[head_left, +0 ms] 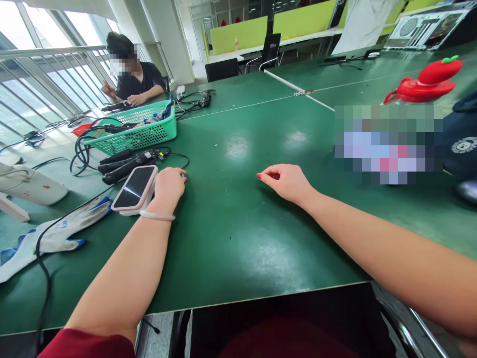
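My left hand [169, 185] rests on the green table [238, 233] with its fingers curled under, right beside a phone in a pink case [134, 188] that leans on a white stand. Whether anything is in its fingers is hidden. My right hand [286, 182] lies on the table a little to the right, fingers loosely curled, thumb and forefinger close together, nothing visible in them. Black handheld tools with cables [126, 164] lie just behind the phone.
A green plastic basket [141, 132] with cables and tools stands at the back left. White and blue work gloves [55, 233] lie at the left. A person sits at the far left corner. A red-lidded bottle [425, 87] and a dark cap [462, 139] stand right.
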A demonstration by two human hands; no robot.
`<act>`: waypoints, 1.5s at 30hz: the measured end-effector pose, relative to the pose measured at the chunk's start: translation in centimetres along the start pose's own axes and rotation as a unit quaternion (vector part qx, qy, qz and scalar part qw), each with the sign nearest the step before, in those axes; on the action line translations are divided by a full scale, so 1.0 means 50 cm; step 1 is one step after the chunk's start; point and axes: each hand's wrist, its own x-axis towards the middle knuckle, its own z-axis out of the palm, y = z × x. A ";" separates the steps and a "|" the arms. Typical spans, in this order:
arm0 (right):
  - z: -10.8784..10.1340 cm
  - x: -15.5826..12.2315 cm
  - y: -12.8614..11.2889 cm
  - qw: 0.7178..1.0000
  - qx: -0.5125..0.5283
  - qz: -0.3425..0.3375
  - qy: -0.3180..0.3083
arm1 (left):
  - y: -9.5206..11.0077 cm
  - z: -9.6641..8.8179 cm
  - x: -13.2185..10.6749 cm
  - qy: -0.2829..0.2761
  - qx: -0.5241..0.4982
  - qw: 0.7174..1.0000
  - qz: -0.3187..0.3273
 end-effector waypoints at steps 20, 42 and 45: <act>0.004 0.000 -0.004 0.999 -0.023 0.004 -0.021 | -0.005 0.037 0.023 0.085 -0.054 0.994 -0.038; 0.030 -0.002 -0.007 0.965 -0.078 -0.182 -0.171 | 0.186 0.076 -0.099 -0.106 -0.311 0.936 0.128; 0.036 -0.005 -0.010 0.956 -0.078 -0.222 -0.176 | 0.183 0.079 -0.096 -0.108 -0.300 0.942 0.101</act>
